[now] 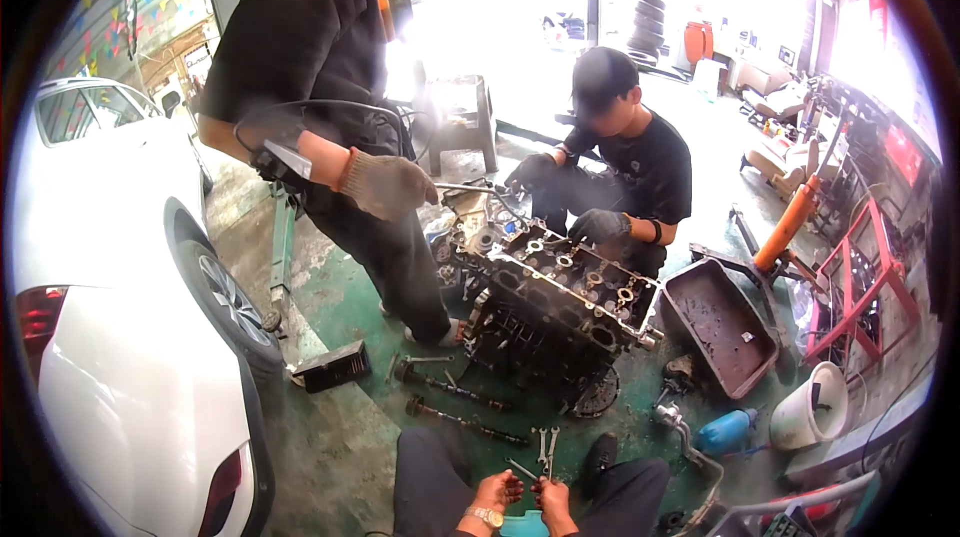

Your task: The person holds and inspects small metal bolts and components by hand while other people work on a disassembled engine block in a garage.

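Observation:
My left hand [496,491], with a watch at its wrist, is held low between my knees. Its fingers are half curled and apart, and I see nothing in them. Close beside it, my right hand [551,499] is closed on the lower ends of several combination wrenches [546,449], which fan out away from me. Below and between the hands shows a turquoise object [525,524], partly hidden by them. Beyond my feet stands a dismantled engine block [545,302] with its top uncovered. Two camshafts [465,421] lie on the floor to the left of the wrenches.
A co-worker's gloved hand [600,227] rests at the engine's far side; a standing person's gloved hand [388,187] holds a bar or hose over it. Right are a metal tray [715,322], white bucket [812,407] and blue bottle [727,431]. A white car [130,337] stands left.

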The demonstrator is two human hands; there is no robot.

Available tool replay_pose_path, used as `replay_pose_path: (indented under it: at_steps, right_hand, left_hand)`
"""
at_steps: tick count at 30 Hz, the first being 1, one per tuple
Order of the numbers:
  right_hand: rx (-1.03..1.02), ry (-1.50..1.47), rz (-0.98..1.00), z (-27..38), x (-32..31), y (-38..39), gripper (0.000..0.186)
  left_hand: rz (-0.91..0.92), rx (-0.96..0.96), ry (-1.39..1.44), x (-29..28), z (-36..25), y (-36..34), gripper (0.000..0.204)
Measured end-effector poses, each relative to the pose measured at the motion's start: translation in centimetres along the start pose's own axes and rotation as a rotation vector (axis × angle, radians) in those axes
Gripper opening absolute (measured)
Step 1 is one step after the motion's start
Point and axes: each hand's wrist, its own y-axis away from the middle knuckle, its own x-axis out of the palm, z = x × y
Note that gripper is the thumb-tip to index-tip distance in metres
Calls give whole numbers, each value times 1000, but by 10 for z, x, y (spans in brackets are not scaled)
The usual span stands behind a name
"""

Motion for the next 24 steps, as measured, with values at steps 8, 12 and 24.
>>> replay_pose_path:
  at_steps: [8,12,24]
  right_hand:
    - [-97,156,-8,-5,-1,2,20]
    - [-168,227,0,-10,-3,-1,20]
    - [-172,244,-12,-7,0,2,21]
  left_hand:
    - [8,-12,-32,-7,0,-7,23]
    - [47,7,-17,-7,0,-6,23]
    - [14,49,-68,2,-5,9,23]
